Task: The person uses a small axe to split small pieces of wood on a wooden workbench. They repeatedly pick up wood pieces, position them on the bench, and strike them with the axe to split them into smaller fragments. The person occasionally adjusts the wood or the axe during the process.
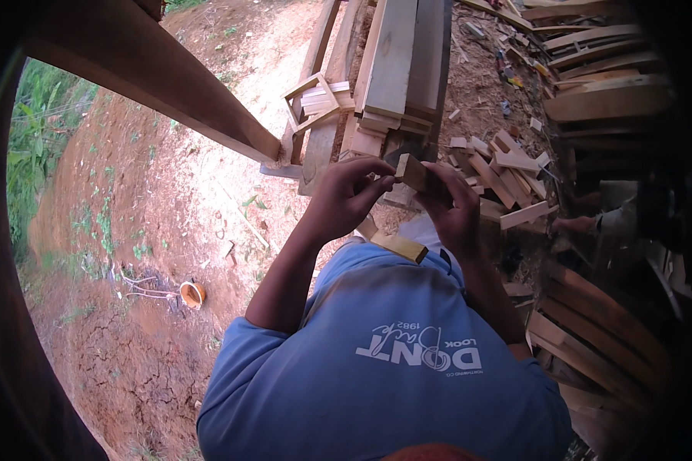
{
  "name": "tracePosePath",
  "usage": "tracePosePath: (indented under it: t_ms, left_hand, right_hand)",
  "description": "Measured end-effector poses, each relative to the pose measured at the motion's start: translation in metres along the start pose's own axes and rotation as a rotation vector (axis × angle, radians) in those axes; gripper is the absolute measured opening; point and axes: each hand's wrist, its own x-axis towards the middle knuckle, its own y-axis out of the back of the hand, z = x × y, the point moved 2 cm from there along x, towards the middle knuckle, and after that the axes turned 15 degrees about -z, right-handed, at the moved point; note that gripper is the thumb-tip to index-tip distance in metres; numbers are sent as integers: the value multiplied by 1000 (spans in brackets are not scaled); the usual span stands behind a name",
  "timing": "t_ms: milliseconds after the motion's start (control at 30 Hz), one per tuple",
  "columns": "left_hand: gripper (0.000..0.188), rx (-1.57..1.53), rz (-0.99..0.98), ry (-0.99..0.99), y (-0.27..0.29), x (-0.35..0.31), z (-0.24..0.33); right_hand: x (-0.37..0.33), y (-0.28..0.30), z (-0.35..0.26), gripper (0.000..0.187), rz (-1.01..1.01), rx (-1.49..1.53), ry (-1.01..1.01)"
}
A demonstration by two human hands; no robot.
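Observation:
A small squared wooden block (411,173) is upheld in front of me, its end grain toward me. My right hand (452,201) is closed on it, fingers along its right side. My left hand (352,194) is at the block's left, thumb and forefinger pinched together close to it. What that pinch holds, if anything, is too small to make out. Below the hands, a yellowish wooden piece (401,247) lies across my lap against the blue shirt. Beyond the block is a stack of long planks (392,69).
A small wooden frame (313,104) rests left of the planks. Offcuts (515,173) are heaped to the right, near another person's hand (575,224). Curved timbers (607,100) line the far right. A thick post (169,77) slants in from upper left. An orange pot (192,294) sits on the dirt.

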Motion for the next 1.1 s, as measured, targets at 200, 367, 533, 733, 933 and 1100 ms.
tracePosePath:
  t_ms: [200,367,533,733,933,1100]
  left_hand:
    - [14,-13,3,-12,5,3,2]
    - [15,-12,-120,0,14,6,-5]
    - [18,-122,-216,75,23,3,-19]
    - [11,189,-192,163,24,3,3]
    - [11,304,-86,93,21,6,-4]
    - [12,299,-93,183,20,9,-10]
  right_hand:
    - [6,2,-3,50,21,-78,52]
    - [9,9,6,50,-41,-168,135]
    - [14,9,0,47,-53,-297,233]
    - [13,6,-4,39,-41,-467,291]
    - [7,1,-9,46,-34,-516,206]
    - [-3,-8,-5,40,3,-548,176]
